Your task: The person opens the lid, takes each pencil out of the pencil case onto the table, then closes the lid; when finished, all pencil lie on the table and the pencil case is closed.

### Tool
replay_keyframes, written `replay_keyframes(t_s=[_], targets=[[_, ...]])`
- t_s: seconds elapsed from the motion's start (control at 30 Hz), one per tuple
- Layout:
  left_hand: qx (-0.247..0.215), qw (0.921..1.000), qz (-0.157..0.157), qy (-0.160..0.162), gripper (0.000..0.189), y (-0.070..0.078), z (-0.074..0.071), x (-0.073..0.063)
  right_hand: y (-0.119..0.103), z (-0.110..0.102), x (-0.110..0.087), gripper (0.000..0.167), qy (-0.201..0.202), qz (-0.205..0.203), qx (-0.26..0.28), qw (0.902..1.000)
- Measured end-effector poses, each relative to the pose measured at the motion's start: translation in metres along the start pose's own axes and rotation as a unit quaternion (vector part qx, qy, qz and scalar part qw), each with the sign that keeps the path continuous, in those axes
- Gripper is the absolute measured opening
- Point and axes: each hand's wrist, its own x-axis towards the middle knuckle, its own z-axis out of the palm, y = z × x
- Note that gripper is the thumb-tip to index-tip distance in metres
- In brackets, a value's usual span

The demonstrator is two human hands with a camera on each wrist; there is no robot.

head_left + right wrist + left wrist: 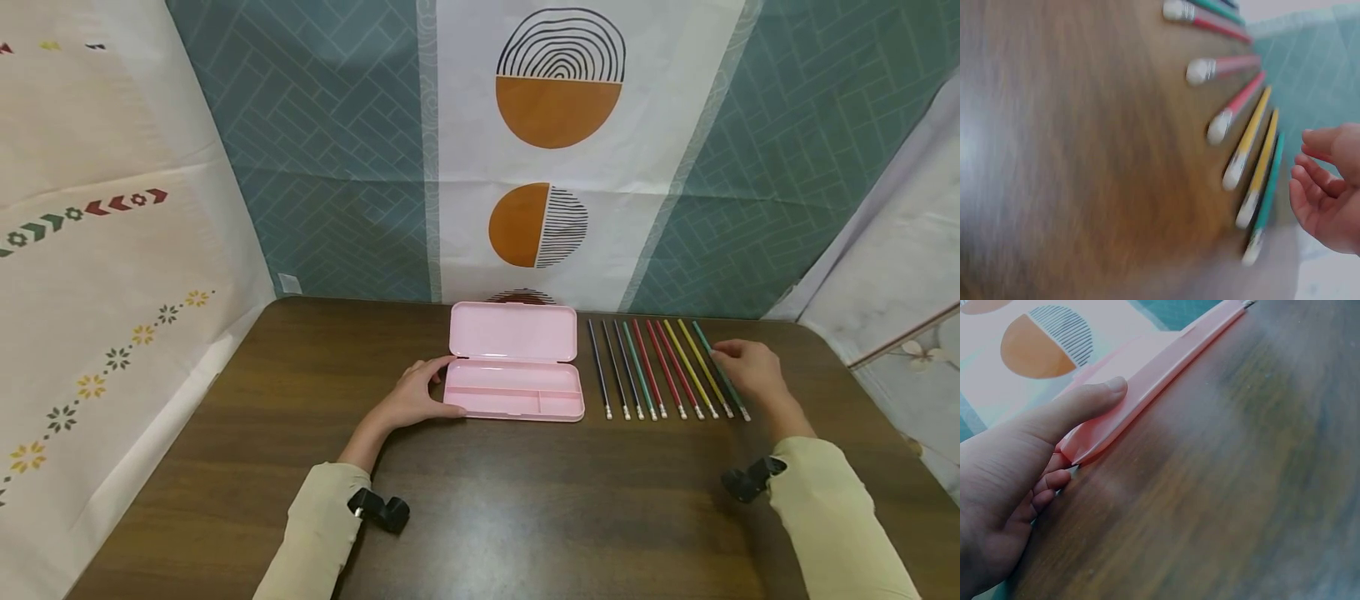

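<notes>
A pink pencil case (pixel 491 402) lies on the table with its lid (pixel 513 332) raised back; its visible compartments hold nothing. My left hand (pixel 416 398) grips the case's left end. In the left wrist view the thumb presses on the pink front wall (pixel 1154 380), and the other fingers reach round the corner. To the right of the case lies a row of pencils with erasers: dark, green, red and yellow. Beside the rightmost green pencil (pixel 720 371) is my right hand (pixel 752 372), its fingertips close to the shaft. Loosely bent fingers (pixel 1313 187) show in the right wrist view, holding nothing.
The brown wooden table (pixel 555 500) stretches in front of the case and pencils. A patterned cloth (pixel 337 167) hangs behind its far edge, with pale cloths at the left (pixel 112 292) and right. Yellow pencils (pixel 702 371) lie just left of the green one.
</notes>
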Motion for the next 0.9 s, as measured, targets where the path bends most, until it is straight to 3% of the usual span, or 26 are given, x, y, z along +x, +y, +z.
replay_keyframes(t_s=[0.13,0.43,0.63,0.77,0.9], targets=[[-0.001,1.0000,0.001,0.004,0.090,0.000,-0.001,-0.001,-0.035,0.003,0.009,0.038,-0.008,-0.029,0.013,0.9995],[0.000,1.0000,0.001,0.004,0.090,-0.001,0.000,-0.001,-0.116,0.025,0.022,0.041,-0.082,-0.075,0.084,0.9903],[0.000,1.0000,0.002,0.004,0.090,-0.001,0.000,0.000,-0.141,0.045,0.036,0.040,-0.102,-0.054,0.133,0.9844],[0.000,1.0000,0.000,-0.001,0.091,0.000,0.000,0.000,-0.150,0.061,0.042,0.046,-0.140,-0.020,0.198,0.9700],[-0.001,1.0000,0.001,0.000,0.091,0.001,0.000,0.001,-0.159,0.072,0.044,0.053,-0.157,-0.015,0.235,0.9591]])
